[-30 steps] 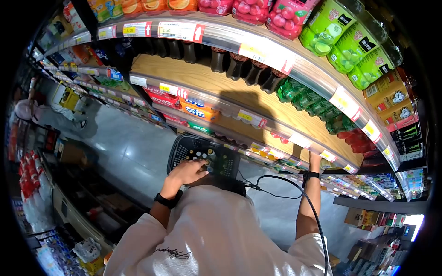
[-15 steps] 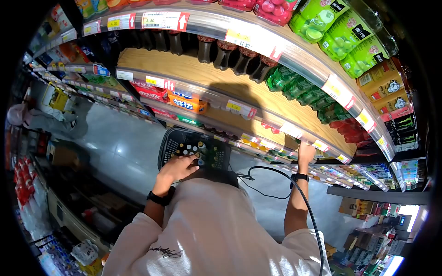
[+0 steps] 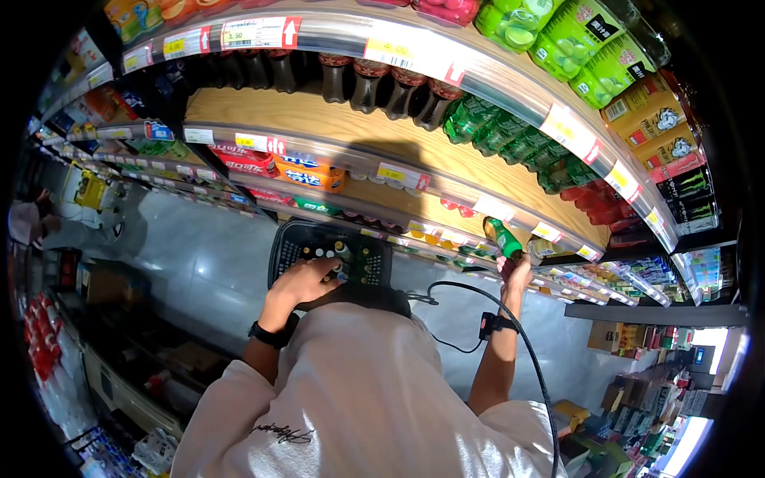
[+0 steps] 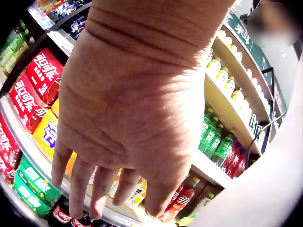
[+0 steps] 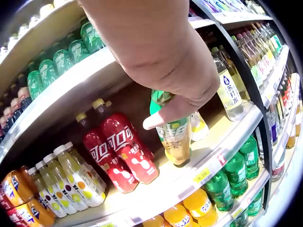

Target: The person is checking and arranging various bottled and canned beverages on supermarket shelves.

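My right hand (image 3: 518,271) grips a bottle with a green label (image 3: 504,237) at the front of a lower shelf. In the right wrist view its thumb lies across the green-labelled bottle (image 5: 174,137), whose lower part looks yellowish; the top is hidden by the hand. Two red-labelled cola bottles (image 5: 125,146) stand beside it. My left hand (image 3: 301,285) is over the near side of a black basket (image 3: 275,259) containing several bottles. In the left wrist view the left hand (image 4: 132,109) has loosely extended fingers, with nothing held in them.
Above is a wooden shelf (image 3: 319,119) with dark cola bottles (image 3: 368,86) and green bottles (image 3: 510,135). Orange multipacks (image 3: 307,174) sit lower left. A black cable (image 3: 526,327) loops near the right arm. Another person (image 3: 32,223) is down the aisle at far left.
My right hand has drawn back from inside the lower shelf, bringing the green-labelled bottle into sight at its front. The left hand stays over the basket while the head view shifts slightly.
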A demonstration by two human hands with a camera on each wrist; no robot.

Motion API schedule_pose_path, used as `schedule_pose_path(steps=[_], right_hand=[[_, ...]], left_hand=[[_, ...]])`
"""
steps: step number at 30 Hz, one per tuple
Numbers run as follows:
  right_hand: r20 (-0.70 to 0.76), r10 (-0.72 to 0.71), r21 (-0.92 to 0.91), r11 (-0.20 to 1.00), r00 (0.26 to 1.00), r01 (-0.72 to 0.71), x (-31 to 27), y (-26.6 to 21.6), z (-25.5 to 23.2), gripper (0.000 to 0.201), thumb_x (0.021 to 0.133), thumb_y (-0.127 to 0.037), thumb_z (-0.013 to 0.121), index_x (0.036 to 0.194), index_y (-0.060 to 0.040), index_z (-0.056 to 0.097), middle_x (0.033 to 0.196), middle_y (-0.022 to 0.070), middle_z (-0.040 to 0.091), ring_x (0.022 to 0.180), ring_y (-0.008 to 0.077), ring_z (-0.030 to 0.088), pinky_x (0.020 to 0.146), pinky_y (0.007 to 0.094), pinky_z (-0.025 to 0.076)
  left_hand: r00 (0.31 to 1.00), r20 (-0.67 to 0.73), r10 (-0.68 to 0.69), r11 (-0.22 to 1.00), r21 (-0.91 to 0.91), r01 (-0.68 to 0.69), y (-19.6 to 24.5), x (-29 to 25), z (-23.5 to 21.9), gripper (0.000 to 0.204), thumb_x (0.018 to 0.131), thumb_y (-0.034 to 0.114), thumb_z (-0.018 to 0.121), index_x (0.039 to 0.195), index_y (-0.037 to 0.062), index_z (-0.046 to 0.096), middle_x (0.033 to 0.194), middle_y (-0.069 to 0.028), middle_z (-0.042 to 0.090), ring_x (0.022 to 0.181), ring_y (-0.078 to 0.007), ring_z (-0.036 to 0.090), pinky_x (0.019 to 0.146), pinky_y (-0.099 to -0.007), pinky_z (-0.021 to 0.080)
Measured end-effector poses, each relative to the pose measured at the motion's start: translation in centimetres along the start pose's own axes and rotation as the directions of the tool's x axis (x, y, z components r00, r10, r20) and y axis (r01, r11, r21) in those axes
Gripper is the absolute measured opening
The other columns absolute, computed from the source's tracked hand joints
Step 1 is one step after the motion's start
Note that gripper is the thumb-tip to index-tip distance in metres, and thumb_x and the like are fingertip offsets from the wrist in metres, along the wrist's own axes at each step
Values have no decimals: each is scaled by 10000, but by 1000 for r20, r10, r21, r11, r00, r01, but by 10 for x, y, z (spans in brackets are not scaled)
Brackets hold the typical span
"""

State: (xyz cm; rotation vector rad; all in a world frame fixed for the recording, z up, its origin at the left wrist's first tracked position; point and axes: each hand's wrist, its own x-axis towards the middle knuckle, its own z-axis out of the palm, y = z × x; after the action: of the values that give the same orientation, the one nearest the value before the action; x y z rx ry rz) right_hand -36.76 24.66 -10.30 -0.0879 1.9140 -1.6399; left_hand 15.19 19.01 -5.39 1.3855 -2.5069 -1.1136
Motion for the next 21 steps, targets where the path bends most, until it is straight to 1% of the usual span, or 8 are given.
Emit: schedule_pose_path(steps=[3, 5, 8, 11, 14, 16, 18, 21], right_hand=[[20, -22, 31, 999, 1000, 21, -21, 0, -19, 487, 975, -402, 525, 1049, 58, 666, 865, 237, 743, 724, 313, 762, 612, 369, 626], [51, -44, -7, 999, 998, 44, -34, 1, -32, 495, 976, -401, 514, 1061, 64, 664, 853, 236, 740, 713, 311, 758, 618, 364, 625], [201, -63, -94, 992, 978, 83, -86, -36, -40, 461, 961, -373, 522, 1058, 61, 642, 786, 229, 728, 609, 288, 715, 574, 353, 601], [235, -36, -111, 992, 971, 63, -111, -46, -42, 430, 957, -349, 535, 1036, 61, 636, 758, 228, 719, 571, 286, 699, 528, 344, 583], [492, -31, 30, 999, 870, 19, -131, -52, -36, 406, 947, -316, 578, 1084, 65, 612, 733, 228, 704, 547, 299, 693, 469, 349, 567], [522, -12, 93, 995, 853, -43, -133, -48, -33, 415, 927, -306, 613, 1116, 64, 604, 729, 221, 694, 526, 315, 680, 456, 374, 572], [560, -1, 120, 990, 828, -80, -142, -46, -24, 408, 923, -299, 623, 1127, 54, 607, 743, 220, 689, 526, 338, 672, 428, 392, 560], [623, -1, 160, 979, 782, -126, -150, -43, -10, 459, 902, -311, 648, 1180, 54, 625, 764, 225, 692, 484, 368, 645, 358, 415, 518]], left_hand=[[1000, 8, 21, 1000, -23, -21, 4, 2, -1, 486, 963, 389, 685, 1347, 99, 619, 1160, -201, 730, 1068, -419, 698, 903, -501, 565], [997, -34, 71, 997, -31, -72, 2, 3, 4, 471, 957, 344, 726, 1340, 85, 640, 1178, -167, 737, 1064, -374, 714, 913, -446, 572], [982, -81, 171, 982, -63, -176, 1, 10, 8, 459, 948, 288, 748, 1341, 76, 638, 1184, -178, 732, 1019, -369, 724, 876, -434, 581], [962, -116, 246, 960, -108, -258, 11, 20, 5, 501, 952, 266, 766, 1378, 54, 608, 1198, -192, 730, 962, -352, 739, 837, -432, 590], [988, -25, 153, 958, -240, -154, 40, 31, -13, 592, 950, 334, 759, 1419, 26, 570, 1247, -235, 706, 1072, -399, 711, 904, -451, 579], [991, 27, 130, 971, -208, -122, 43, 38, -16, 649, 950, 375, 770, 1449, 28, 541, 1234, -257, 701, 1070, -397, 717, 904, -450, 579], [957, -124, 261, 908, -305, -287, 53, 45, -15, 701, 933, 378, 798, 1477, 38, 516, 1239, -246, 703, 1084, -375, 721, 899, -443, 581], [947, -75, 312, 818, -486, -308, 67, 49, -28, 803, 881, 294, 865, 1535, 45, 470, 1304, -169, 697, 1118, -268, 695, 961, -389, 550]])
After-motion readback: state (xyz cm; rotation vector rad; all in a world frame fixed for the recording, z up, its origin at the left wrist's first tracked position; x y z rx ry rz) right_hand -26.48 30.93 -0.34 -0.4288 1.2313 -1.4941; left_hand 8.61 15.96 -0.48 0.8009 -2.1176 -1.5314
